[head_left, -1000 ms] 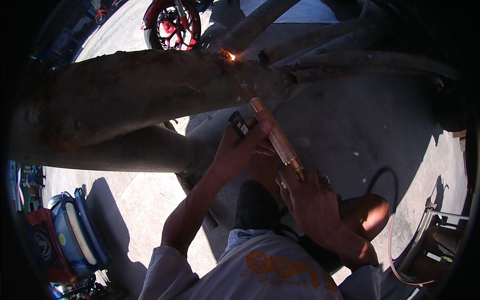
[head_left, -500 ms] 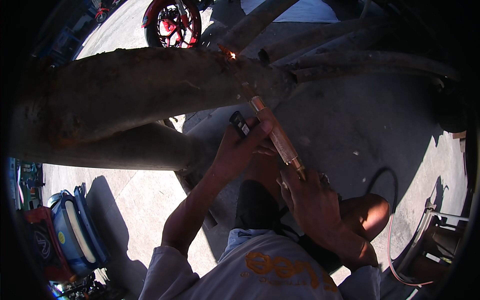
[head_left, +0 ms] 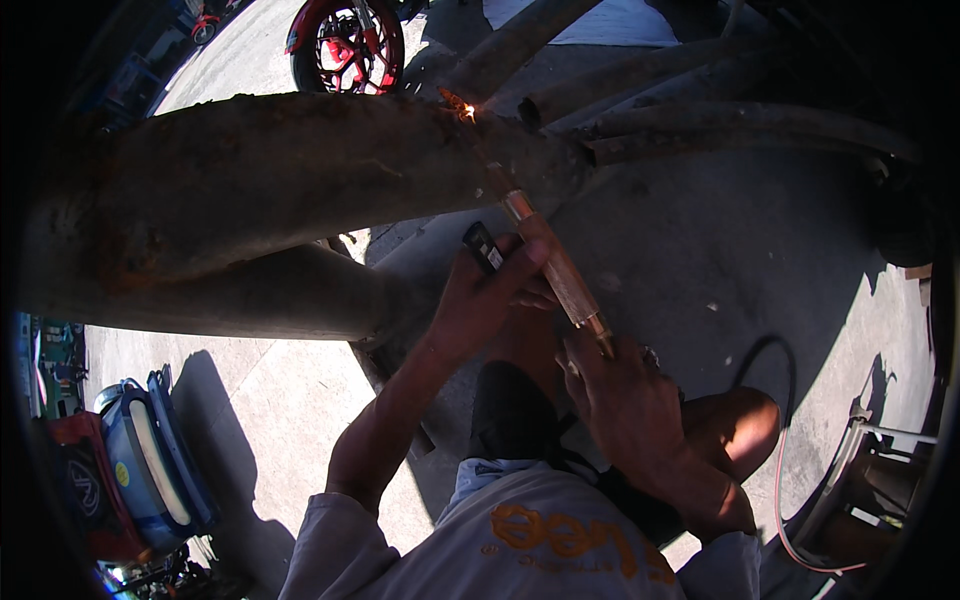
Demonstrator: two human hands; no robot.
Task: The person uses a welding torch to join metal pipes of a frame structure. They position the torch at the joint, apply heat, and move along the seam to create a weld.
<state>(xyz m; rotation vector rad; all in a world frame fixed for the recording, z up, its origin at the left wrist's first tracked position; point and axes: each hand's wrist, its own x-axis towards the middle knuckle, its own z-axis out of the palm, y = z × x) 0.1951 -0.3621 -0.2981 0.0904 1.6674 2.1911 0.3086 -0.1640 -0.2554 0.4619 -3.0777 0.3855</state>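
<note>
A rusty steel pipe (head_left: 300, 165) crosses the upper left and middle, with an orange-hot glowing spot (head_left: 467, 108) on its upper edge. The tip of a copper-coloured torch (head_left: 560, 275) points at that spot. My left hand (head_left: 492, 292) is closed, with its thumb against the torch's barrel and a small black object (head_left: 484, 246) sticking up out of it. Lower right, my right hand (head_left: 625, 400) grips the rear of the torch with closed fingers, partly hiding the fitting there.
More tubes (head_left: 650, 75) branch off behind the pipe. A red motorcycle wheel (head_left: 346, 45) stands beyond it. At lower left are stacked blue and red objects (head_left: 135, 470). A hose (head_left: 790, 440) curves down the right, beside a metal stand (head_left: 860, 470). Concrete ground (head_left: 280, 400) lies below.
The torch and both my hands have shifted very slightly up and to the right. The glow stays at the pipe's upper edge, and both grips look the same.
</note>
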